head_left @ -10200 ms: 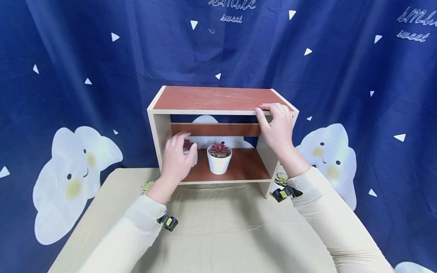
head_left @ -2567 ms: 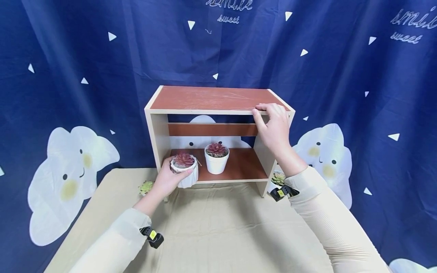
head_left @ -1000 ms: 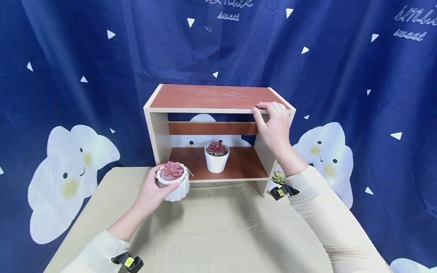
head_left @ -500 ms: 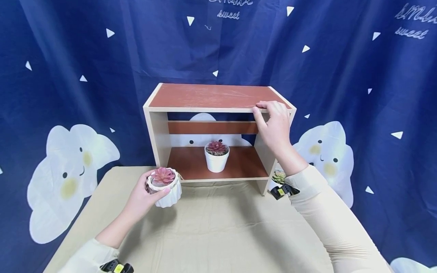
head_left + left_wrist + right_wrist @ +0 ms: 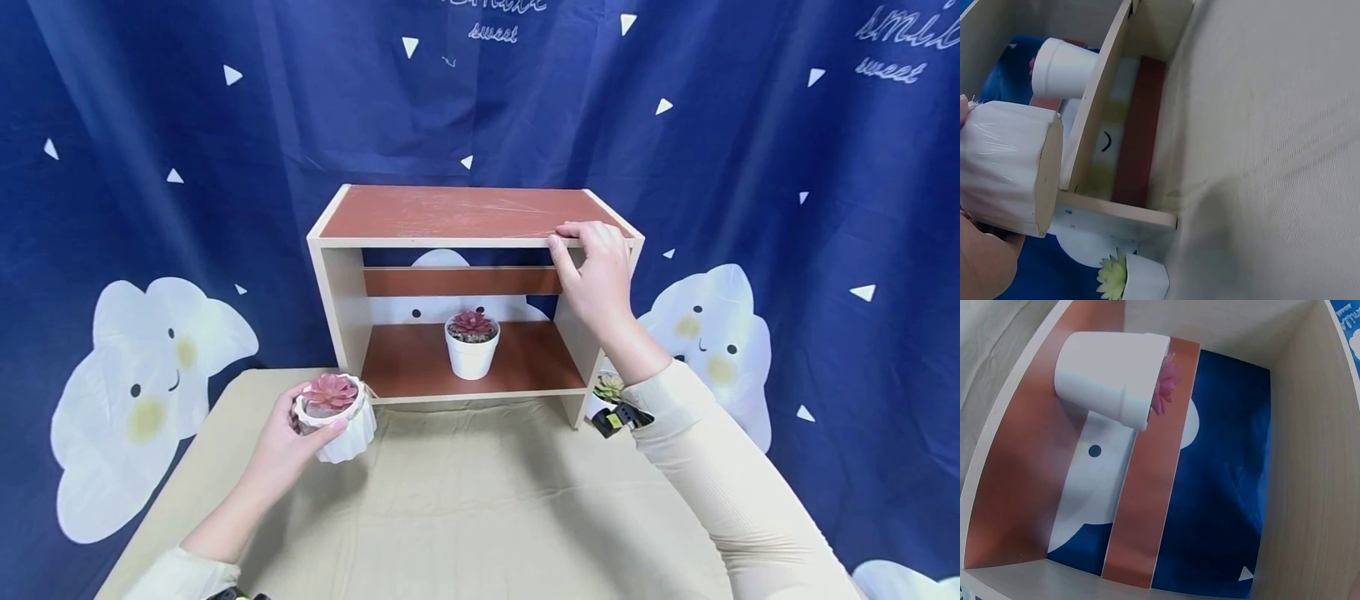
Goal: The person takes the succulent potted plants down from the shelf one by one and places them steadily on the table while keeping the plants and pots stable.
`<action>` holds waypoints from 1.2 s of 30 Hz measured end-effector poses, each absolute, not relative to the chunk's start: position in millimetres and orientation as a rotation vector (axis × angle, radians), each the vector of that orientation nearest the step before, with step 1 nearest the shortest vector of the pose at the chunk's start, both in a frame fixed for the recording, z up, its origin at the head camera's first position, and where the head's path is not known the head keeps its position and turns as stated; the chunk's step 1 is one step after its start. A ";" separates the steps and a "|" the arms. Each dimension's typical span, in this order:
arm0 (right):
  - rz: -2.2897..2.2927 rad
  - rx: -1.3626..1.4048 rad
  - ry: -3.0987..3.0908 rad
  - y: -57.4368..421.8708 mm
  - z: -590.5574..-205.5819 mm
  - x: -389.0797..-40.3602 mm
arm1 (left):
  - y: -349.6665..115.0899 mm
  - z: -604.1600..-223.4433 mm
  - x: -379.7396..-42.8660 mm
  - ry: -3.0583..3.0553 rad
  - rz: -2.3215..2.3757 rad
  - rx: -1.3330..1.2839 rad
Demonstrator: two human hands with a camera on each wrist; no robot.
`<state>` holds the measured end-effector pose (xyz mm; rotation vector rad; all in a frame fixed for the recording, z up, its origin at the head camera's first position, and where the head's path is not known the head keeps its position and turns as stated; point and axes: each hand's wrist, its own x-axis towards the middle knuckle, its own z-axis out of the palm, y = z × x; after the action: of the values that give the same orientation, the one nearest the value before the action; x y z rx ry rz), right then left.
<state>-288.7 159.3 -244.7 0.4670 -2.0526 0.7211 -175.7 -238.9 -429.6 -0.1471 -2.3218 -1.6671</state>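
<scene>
Since half a second ago, the ribbed white pot (image 5: 351, 437) has shifted a little farther left and toward the person, drawing away from the shelf unit (image 5: 450, 212), while the smooth white pot (image 5: 472, 360) stands where it stood on the lower board. The person's left grip (image 5: 281, 450) is closed around the ribbed pot, thumb across the near side and fingers round the left, just below the rim; holding it by the wall presumably spares the red succulent (image 5: 331, 392), whose leaves are free of the hand. The pot sits within the left grip, close to upright, in front of the unit's left end and lifted over the bench (image 5: 465, 517); its bare base shows in the left wrist view. The right grip (image 5: 600, 279) holds the unit's front edge near the right corner, thumb against the edge and fingers over the top, likely to steady it. Low beside the unit's ends are two green succulents, one (image 5: 1113, 276) seen by the left wrist camera, the other (image 5: 609, 387) partly hidden by the right wrist.
</scene>
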 end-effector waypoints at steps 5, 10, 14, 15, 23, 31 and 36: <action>0.725 0.471 -2.039 159.8 -245.1 -290.0 | -248.9 -432.9 -176.8 -2.315 -1.632 -0.123; 0.725 0.470 -2.040 159.3 -245.3 -289.9 | -259.1 -434.0 -177.5 -2.335 -1.595 -0.055; 0.722 0.464 -2.046 159.1 -245.1 -289.2 | -264.8 -433.7 -179.3 -2.328 -1.567 -0.018; 0.722 0.462 -2.047 159.1 -245.1 -289.1 | -265.7 -433.5 -179.7 -2.321 -1.560 -0.012; 0.724 0.455 -2.054 159.1 -244.7 -288.7 | -275.3 -432.7 -182.8 -2.306 -1.524 0.059; 0.723 0.454 -2.048 159.1 -245.0 -288.0 | -284.4 -435.3 -185.6 -2.278 -1.552 0.107; 0.722 0.457 -2.045 158.0 -244.9 -287.5 | -289.0 -440.5 -189.9 -2.231 -1.549 0.132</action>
<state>-287.5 158.0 -244.9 0.4568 -2.0448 0.7219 -189.9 -289.0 -440.5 0.1320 -2.2309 -1.5490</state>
